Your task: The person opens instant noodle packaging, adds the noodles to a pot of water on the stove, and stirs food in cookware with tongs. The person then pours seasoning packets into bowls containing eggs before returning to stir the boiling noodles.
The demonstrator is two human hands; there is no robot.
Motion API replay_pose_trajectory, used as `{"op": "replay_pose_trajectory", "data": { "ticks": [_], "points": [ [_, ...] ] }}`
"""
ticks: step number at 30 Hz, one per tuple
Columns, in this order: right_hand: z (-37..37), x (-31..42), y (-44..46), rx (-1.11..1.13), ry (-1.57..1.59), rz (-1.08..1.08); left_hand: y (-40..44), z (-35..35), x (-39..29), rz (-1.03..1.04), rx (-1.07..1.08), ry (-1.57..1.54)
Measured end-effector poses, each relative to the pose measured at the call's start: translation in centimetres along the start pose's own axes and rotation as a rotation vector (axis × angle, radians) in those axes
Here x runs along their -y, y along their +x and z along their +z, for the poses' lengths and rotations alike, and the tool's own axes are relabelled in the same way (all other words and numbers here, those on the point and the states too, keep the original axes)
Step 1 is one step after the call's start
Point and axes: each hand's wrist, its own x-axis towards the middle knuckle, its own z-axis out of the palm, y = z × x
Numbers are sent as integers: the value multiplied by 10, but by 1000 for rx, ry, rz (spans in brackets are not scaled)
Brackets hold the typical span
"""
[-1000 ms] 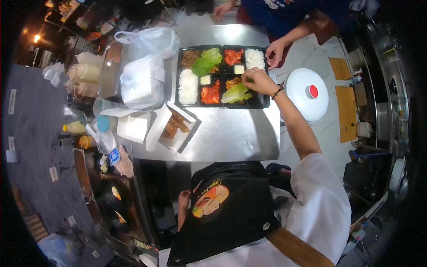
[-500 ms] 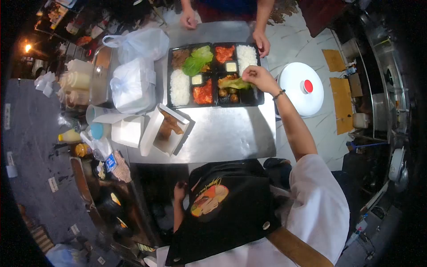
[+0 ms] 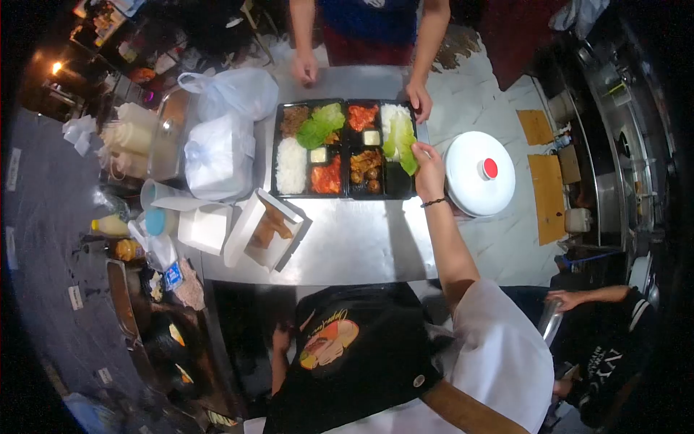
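My right hand (image 3: 429,165), with a dark bracelet at the wrist, pinches a green lettuce leaf (image 3: 399,137). The leaf lies over the white rice at the far right of the right black bento tray (image 3: 348,197). That tray also holds red-sauced meat (image 3: 362,116), a pale square piece (image 3: 371,138) and browned round food (image 3: 366,180). Beside it, the left bento tray (image 3: 274,194) has rice (image 3: 291,165), a lettuce leaf (image 3: 320,129) and red-sauced food (image 3: 327,176). My left hand (image 3: 280,338) hangs low beside my black apron (image 3: 394,325), its fingers too dark to make out.
Opposite, a co-worker's hands (image 3: 419,101) rest near the trays. White plastic bags (image 3: 219,155) and an open carton with fried food (image 3: 254,242) stand left on the steel table (image 3: 340,239). A white lidded pot (image 3: 470,184) stands right. Another person's black sleeve (image 3: 614,340) shows lower right.
My right hand has moved the lettuce leaf from above the browned food up onto the rice at the right. A second person has appeared at the lower right.
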Motion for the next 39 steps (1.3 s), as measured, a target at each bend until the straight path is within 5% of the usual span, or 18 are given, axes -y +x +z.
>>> {"op": "replay_pose_trajectory", "data": {
  "ticks": [4,11,17,20,21,30,33,34,35,37,39],
  "points": [
    [18,-10,19,-129,-114,-97,10,12,25,88,-46,-88],
    [48,-17,55,-147,-14,-92,-28,5,-8,-159,-49,-105],
    [56,-16,67,-169,-95,-65,-49,28,21,-70,-192,-243],
    [54,-19,73,-141,-86,-74,-60,33,19,-197,-224,-246],
    [59,-21,74,-134,-39,-127,-35,57,88,-117,-153,-679],
    [78,-13,53,-85,-3,-77,-71,57,51,-276,-210,-418],
    [92,-29,31,94,-279,-49,-63,83,92,-239,-218,-535],
    [95,-40,19,163,-259,-98,-88,56,40,-297,-191,-278],
    [119,-39,-16,206,-370,-122,-67,88,110,152,-332,402],
    [154,-53,-83,410,-267,-132,-91,59,51,-474,-239,-183],
    [168,-79,-129,770,-284,-139,-99,66,62,-377,-296,-173]
  ]
}}
